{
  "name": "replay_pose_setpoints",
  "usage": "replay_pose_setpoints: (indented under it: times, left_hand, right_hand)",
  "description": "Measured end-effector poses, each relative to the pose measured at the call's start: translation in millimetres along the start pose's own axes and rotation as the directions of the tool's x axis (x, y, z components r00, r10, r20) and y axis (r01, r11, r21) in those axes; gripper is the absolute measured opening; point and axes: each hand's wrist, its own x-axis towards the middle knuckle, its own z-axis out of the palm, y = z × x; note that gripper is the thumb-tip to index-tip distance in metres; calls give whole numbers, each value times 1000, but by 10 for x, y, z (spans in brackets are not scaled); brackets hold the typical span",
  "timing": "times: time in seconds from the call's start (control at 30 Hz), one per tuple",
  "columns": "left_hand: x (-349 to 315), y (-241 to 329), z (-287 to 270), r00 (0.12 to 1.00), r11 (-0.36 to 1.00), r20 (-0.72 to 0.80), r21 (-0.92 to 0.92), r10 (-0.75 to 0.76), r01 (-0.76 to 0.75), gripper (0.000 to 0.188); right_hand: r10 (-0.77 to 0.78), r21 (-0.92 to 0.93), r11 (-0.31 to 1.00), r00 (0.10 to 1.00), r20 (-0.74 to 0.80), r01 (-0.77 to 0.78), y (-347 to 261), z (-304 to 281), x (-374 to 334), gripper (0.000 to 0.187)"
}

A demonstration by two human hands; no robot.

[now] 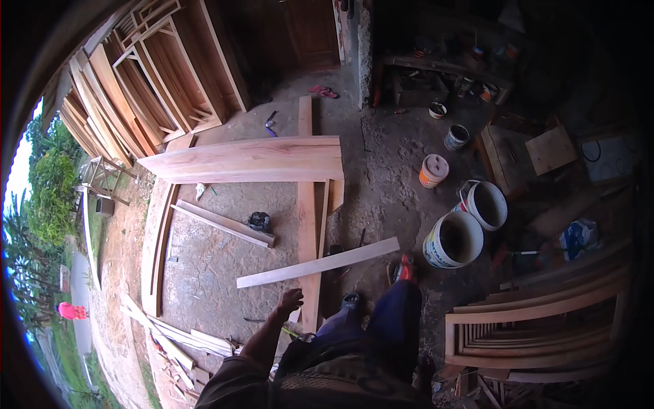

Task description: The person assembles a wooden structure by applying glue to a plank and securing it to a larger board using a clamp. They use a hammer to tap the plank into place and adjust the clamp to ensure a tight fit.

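Observation:
My left hand (291, 300) hangs over the floor with loosely bent fingers and nothing visible in it. It is nearest to a narrow pale board (317, 263), which lies slantwise across a long plank (308, 225); hand and board look apart. Farther off, a wide reddish-grained board (248, 159) rests crosswise over the long plank and other timber at the left. A dark shape low beside my right thigh, perhaps my right hand (426, 372), is too shadowed to make out its fingers.
Buckets (453, 240) and a lidded tub (434, 170) stand at right. Wooden frames (538, 317) are stacked lower right; boards and frames (153, 75) lean at far left. A loose beam (225, 223), a black object (259, 221) and offcuts (184, 341) lie on the floor.

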Motion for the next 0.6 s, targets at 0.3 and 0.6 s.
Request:
replay_pose_setpoints:
  times: [0.3,0.6]
  left_hand:
    - [24,-258,-92,929,935,-126,-112,-349,336,44]
    - [1340,1398,722,961,970,-158,46,-228,237,23]
  right_hand:
    - [-444,-229,865,893,71,448,-1705,1048,1348,23]
    - [-230,-332,895,947,225,297,-3805,1922,2607,19]
